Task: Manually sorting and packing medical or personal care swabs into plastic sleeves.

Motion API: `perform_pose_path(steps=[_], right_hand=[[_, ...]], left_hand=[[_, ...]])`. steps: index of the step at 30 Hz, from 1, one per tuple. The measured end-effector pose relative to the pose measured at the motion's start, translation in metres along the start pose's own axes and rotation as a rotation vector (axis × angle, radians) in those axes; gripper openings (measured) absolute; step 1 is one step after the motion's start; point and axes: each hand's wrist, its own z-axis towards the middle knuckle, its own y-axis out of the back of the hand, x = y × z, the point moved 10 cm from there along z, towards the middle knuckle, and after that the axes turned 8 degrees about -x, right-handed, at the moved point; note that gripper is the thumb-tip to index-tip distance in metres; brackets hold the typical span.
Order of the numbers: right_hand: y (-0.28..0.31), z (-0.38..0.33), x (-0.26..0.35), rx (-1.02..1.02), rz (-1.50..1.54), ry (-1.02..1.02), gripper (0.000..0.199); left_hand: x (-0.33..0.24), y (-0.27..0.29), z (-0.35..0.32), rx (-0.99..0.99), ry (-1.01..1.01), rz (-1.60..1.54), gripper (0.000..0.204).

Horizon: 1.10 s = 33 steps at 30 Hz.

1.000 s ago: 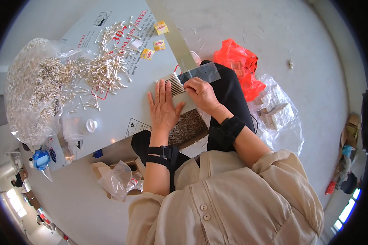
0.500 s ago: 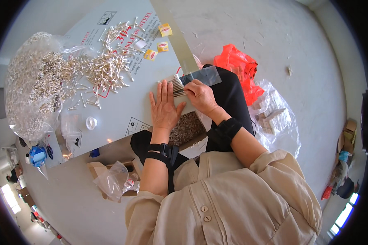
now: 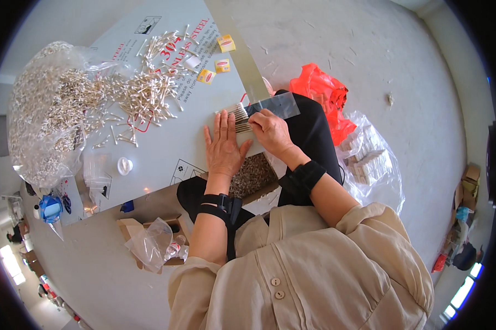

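A row of cotton swabs (image 3: 239,115) lies side by side near the table's right edge, between my two hands. My left hand (image 3: 224,148) is flat on the table with its fingers stretched out, the fingertips at the left ends of the swabs. My right hand (image 3: 270,132) is closed in a pinch at the right side of the row. It grips a clear plastic bag (image 3: 284,104), which sticks out past the table edge over my dark trouser leg. My fingers hide the bag's mouth, so I cannot tell how far the swabs reach into it.
Loose swabs (image 3: 143,96) spill from a big clear sack (image 3: 44,110) on the left. Small yellow boxes (image 3: 226,43) sit near the far edge. Below the table is a carton of brownish bits (image 3: 253,176). Red (image 3: 319,91) and clear (image 3: 393,184) plastic bags lie on the right.
The view has shifted slightly. Both hands stay at the row of swabs in almost the same pose, and the right hand keeps its pinch.
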Motion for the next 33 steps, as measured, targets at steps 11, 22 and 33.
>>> perform_pose_path(steps=[11,22,33], right_hand=[[0.006,0.000,-0.002,-0.042,0.082,-0.002,0.007],[0.010,-0.007,0.000,-0.080,0.094,0.053,0.007],[0.007,-0.009,0.002,-0.055,0.096,0.075,0.004]], left_hand=[[0.000,0.001,0.000,-0.008,0.002,-0.010,0.083],[-0.002,0.002,0.000,-0.019,-0.011,0.003,0.084],[-0.001,0.002,0.000,-0.017,-0.009,0.013,0.083]])
